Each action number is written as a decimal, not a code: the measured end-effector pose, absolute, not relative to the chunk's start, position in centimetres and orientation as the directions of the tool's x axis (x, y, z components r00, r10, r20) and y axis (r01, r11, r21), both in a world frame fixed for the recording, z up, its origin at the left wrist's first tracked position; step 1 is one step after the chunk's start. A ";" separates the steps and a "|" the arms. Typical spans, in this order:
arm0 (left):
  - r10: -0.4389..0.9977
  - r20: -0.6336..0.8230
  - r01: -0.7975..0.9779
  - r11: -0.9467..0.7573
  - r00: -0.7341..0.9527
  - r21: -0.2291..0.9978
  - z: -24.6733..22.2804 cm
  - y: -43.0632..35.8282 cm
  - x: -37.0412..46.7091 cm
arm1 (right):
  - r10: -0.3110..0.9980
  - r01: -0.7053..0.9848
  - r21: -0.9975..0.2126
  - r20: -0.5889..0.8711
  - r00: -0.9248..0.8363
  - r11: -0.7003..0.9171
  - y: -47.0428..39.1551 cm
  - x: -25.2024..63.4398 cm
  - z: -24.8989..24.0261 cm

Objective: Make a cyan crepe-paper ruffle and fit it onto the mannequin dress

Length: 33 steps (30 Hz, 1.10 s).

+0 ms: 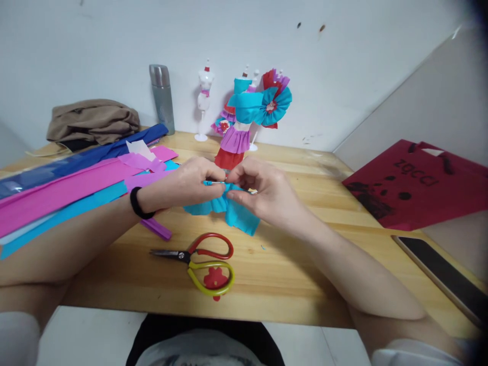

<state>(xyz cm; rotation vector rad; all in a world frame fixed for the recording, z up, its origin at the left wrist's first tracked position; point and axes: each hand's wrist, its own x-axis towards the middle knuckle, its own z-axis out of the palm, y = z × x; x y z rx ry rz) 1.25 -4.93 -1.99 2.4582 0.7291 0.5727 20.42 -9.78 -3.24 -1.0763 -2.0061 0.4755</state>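
A strip of blue crepe paper [244, 216], pleated along its upper edge, hangs from my fingers over the middle of the table. My left hand [194, 180], with a black band at the wrist, pinches it from the left. From the right, my right hand [263, 188] pinches the same upper edge, its fingertips nearly touching the left ones. Scissors [185, 255] with one red and one yellow handle lie nearer to me. A red flower-shaped piece [215, 278] shows through the yellow loop.
Crepe paper sheets [76, 185] in several colours spread across the left. Small mannequins [206, 91], some in paper dresses, line the wall beside a flask [163, 99] and brown cloth [93, 122]. A red bag [415, 183] and phone [442, 274] are on the right.
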 end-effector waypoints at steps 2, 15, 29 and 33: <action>0.572 0.305 0.370 -0.770 0.761 0.520 -2.3 -4.8 1.3 | 0.827 0.479 -0.675 0.472 -0.305 0.561 -9.6 20.4 -3.4; 0.563 0.378 0.544 -0.822 0.734 0.169 -0.1 -5.9 0.4 | 0.876 0.405 -0.777 0.426 -0.227 0.482 -10.2 19.9 -2.3; 0.571 0.297 0.456 -0.807 0.766 0.374 0.2 -5.4 -0.2 | 0.912 0.307 -0.861 0.355 -0.207 0.405 -9.8 19.7 -2.7; 0.549 0.282 0.450 -0.823 0.787 0.347 0.4 -5.6 -0.1 | 0.912 0.348 -0.843 0.375 -0.164 0.410 -9.8 19.5 -2.6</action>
